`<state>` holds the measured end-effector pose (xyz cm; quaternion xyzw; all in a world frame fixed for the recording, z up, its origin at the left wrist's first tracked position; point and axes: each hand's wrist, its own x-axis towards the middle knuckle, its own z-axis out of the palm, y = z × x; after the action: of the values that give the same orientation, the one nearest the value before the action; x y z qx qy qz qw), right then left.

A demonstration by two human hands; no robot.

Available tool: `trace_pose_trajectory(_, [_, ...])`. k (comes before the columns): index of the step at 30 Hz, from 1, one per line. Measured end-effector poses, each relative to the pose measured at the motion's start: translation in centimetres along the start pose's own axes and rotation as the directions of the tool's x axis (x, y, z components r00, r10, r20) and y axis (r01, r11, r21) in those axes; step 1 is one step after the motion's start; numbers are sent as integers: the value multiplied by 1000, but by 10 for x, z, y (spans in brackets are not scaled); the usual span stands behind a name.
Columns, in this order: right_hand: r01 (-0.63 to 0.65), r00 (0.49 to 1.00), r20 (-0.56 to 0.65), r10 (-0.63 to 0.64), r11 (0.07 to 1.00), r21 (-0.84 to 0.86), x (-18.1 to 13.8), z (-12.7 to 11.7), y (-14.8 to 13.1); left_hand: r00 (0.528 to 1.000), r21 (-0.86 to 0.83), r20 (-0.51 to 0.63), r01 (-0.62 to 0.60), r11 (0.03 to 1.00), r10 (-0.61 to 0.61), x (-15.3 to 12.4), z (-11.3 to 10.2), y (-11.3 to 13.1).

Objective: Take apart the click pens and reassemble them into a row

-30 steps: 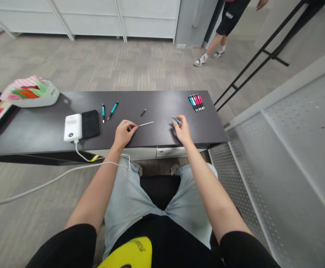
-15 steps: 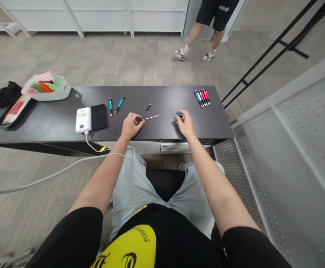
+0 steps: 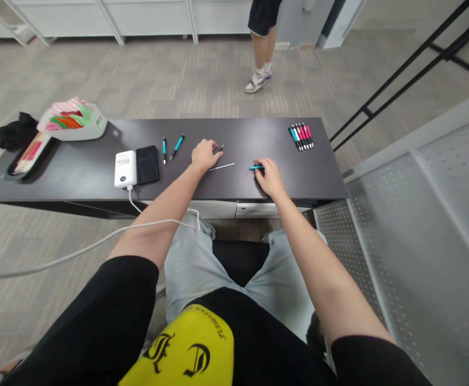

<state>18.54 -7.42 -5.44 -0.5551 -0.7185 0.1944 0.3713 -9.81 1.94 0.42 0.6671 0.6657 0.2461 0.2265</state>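
Observation:
My left hand [image 3: 205,155] is closed at the near end of a short black pen piece [image 3: 219,149], fingertips pinched around it; part of the piece is hidden by them. Just below those fingers a thin, pale pen refill [image 3: 223,166] lies on the dark desk. My right hand [image 3: 269,176] rests on the desktop with its fingers closed on a teal pen barrel [image 3: 255,168], which points left. Two teal-and-black pens, one upright in view [image 3: 164,150] and one slanted [image 3: 177,146], lie left of my left hand.
Several pens [image 3: 301,137] in teal, pink and red lie in a row at the desk's back right. A white power bank [image 3: 125,169] with a cable sits beside a black phone [image 3: 147,164]. Further left stands a white basket [image 3: 93,127]. A person [image 3: 263,53] stands beyond the desk.
My left hand has let go of the refill, leaving it on the desk, and has moved forward and right to the black pen piece. The person beyond has stepped left.

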Motion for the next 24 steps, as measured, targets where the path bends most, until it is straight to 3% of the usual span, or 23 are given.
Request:
trace_pose_trajectory(7, [-22,999,-29,21,999,-31,-1,1,-2,998,-228,53,40,973,-29,13,-2,-4])
trace_pose_trajectory(12, [-64,997,-44,64,998,5,0,-1,-6,997,-528,32,78,846,-71,-2,-13,-19])
trace_pose_trajectory(19, [-85,995,-49,90,992,89,1,-5,-6,998,-329,-63,-33,944,13,-31,-17,-42])
trace_pose_trajectory(24, [-84,994,-65,91,991,107,-1,-6,-6,994,-152,-70,-91,984,81,-44,-12,-51])
